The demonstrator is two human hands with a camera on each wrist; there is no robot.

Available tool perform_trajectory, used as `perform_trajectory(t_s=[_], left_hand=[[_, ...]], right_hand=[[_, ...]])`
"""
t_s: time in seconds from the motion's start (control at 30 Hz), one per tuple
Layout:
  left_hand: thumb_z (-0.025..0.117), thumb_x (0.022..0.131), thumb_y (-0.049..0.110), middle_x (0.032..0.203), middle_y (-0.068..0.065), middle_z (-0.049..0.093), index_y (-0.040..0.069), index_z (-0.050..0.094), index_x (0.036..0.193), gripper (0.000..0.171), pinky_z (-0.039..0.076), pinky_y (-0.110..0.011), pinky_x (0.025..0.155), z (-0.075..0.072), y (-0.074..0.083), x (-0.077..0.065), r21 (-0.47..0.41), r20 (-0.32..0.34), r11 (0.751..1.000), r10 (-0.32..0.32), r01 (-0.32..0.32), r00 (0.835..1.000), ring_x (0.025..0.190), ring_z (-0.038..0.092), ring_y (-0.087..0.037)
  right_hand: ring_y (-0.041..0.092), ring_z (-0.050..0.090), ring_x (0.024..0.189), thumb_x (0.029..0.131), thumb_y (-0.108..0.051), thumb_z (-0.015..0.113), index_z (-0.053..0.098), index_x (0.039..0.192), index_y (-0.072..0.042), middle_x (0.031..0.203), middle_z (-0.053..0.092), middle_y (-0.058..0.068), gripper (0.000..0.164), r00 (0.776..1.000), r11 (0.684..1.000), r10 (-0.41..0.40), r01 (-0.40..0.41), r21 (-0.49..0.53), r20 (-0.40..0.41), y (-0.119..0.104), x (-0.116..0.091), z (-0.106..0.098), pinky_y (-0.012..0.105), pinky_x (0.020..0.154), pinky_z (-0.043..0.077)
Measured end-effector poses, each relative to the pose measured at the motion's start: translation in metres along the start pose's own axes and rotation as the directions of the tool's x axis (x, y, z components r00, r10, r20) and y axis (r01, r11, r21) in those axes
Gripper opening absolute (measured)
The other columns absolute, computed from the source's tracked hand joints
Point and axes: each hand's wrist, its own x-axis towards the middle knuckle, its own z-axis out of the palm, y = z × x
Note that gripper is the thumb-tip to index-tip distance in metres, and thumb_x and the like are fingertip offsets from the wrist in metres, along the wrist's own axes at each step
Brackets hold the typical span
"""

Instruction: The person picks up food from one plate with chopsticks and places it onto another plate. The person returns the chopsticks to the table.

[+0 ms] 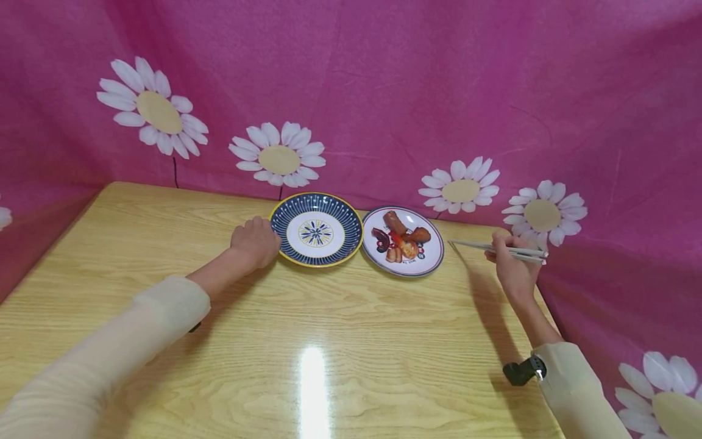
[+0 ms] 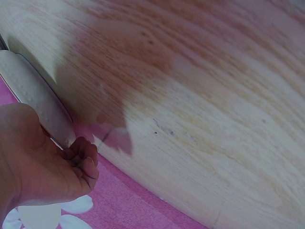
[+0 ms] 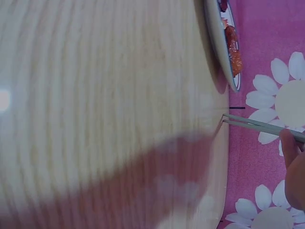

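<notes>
A deep plate (image 1: 316, 233) with a blue patterned border and yellow rim stands on the table, its white centre bare. At its left edge, my left hand (image 1: 255, 242) grips the rim with curled fingers. In the left wrist view that hand (image 2: 52, 162) is beside the plate's pale outer side (image 2: 38, 95). Touching or nearly touching it on the right is a white plate (image 1: 378, 259) with a dark rim, holding several reddish-brown food pieces (image 1: 396, 223). My right hand (image 1: 514, 268) holds chopsticks (image 1: 482, 246), their tips close together, just right of the food plate and apart from it.
The wooden table (image 1: 340, 317) stretches in front of both plates. A pink cloth (image 1: 373, 91) printed with white daisies hangs behind and at the sides, close to the table's back edge. On the right wrist is a black strap (image 1: 524, 371).
</notes>
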Motion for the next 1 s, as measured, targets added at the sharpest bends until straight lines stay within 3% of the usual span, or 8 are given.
perform_trajectory(t_s=[0.13,0.23,0.43,0.5,0.7,0.83,0.9,1.0], left_hand=[[0.036,0.1,0.019,0.095,-0.022,0.047,-0.015,0.053,0.103,0.038,0.047,-0.053,0.083,0.0,0.0,0.0,0.004,0.006,1.0,0.005,-0.005,1.0,0.097,0.053,-0.039],[0.036,0.1,0.019,0.096,-0.023,0.047,-0.015,0.053,0.104,0.039,0.047,-0.053,0.083,0.0,0.0,0.001,0.008,0.006,1.0,0.005,-0.005,1.0,0.098,0.053,-0.039],[0.037,0.1,0.02,0.096,-0.023,0.048,-0.015,0.053,0.104,0.039,0.047,-0.053,0.083,0.0,0.001,0.0,0.007,0.004,1.0,0.004,-0.004,1.0,0.098,0.053,-0.039],[0.038,0.1,0.02,0.097,-0.023,0.048,-0.015,0.054,0.104,0.039,0.047,-0.053,0.083,0.0,0.001,0.0,0.001,-0.001,1.0,0.003,-0.003,1.0,0.098,0.054,-0.04],[0.039,0.1,0.021,0.098,-0.023,0.049,-0.015,0.053,0.105,0.039,0.047,-0.053,0.084,0.001,0.0,0.0,-0.017,-0.002,1.0,-0.008,0.008,1.0,0.1,0.054,-0.04],[0.039,0.1,0.021,0.098,-0.023,0.049,-0.015,0.053,0.104,0.039,0.047,-0.053,0.084,0.001,-0.001,0.0,-0.016,0.001,1.0,-0.011,0.011,1.0,0.1,0.054,-0.039],[0.038,0.1,0.021,0.097,-0.023,0.049,-0.015,0.054,0.104,0.039,0.047,-0.053,0.084,0.001,-0.001,0.001,-0.009,0.001,1.0,-0.007,0.007,1.0,0.099,0.054,-0.039],[0.038,0.1,0.021,0.096,-0.022,0.048,-0.015,0.054,0.102,0.039,0.048,-0.053,0.082,0.001,-0.001,0.001,0.001,0.001,1.0,0.001,-0.001,1.0,0.097,0.054,-0.039]], right_hand=[[0.007,0.067,0.059,0.092,-0.003,0.068,0.065,0.083,0.016,0.07,0.069,0.016,0.021,0.995,0.996,-0.063,0.068,-0.057,0.08,0.0,-0.006,-0.001,0.021,0.06,0.055],[0.004,0.063,0.061,0.089,0.001,0.072,0.067,0.083,0.013,0.072,0.067,0.019,0.014,0.96,0.956,-0.232,0.255,-0.143,0.158,0.014,-0.006,-0.006,0.015,0.059,0.051],[0.012,0.056,0.066,0.079,0.003,0.08,0.069,0.083,0.0,0.074,0.066,0.009,0.012,0.764,0.67,-0.546,0.644,-0.37,0.343,0.034,-0.01,-0.011,0.012,0.063,0.039],[0.015,0.057,0.067,0.078,0.003,0.081,0.069,0.085,-0.001,0.076,0.066,0.009,0.014,0.731,0.613,-0.56,0.683,-0.399,0.391,0.033,-0.012,-0.01,0.014,0.064,0.039],[0.019,0.061,0.073,0.079,0.003,0.078,0.067,0.092,-0.003,0.085,0.063,0.006,0.018,0.677,0.549,-0.534,0.733,-0.401,0.506,0.041,-0.018,-0.014,0.032,0.063,0.049],[0.022,0.062,0.077,0.081,0.011,0.072,0.064,0.1,-0.005,0.096,0.061,0.006,0.026,0.615,0.478,-0.489,0.782,-0.4,0.619,0.052,-0.02,-0.02,0.044,0.059,0.054],[0.025,0.062,0.073,0.077,0.015,0.07,0.062,0.104,-0.005,0.101,0.059,0.008,0.035,0.562,0.427,-0.464,0.819,-0.383,0.684,0.056,-0.021,-0.024,0.045,0.054,0.053],[0.027,0.062,0.065,0.071,0.014,0.069,0.06,0.107,-0.004,0.104,0.057,0.011,0.041,0.444,0.317,-0.436,0.89,-0.328,0.783,0.062,-0.021,-0.029,0.044,0.048,0.052]])
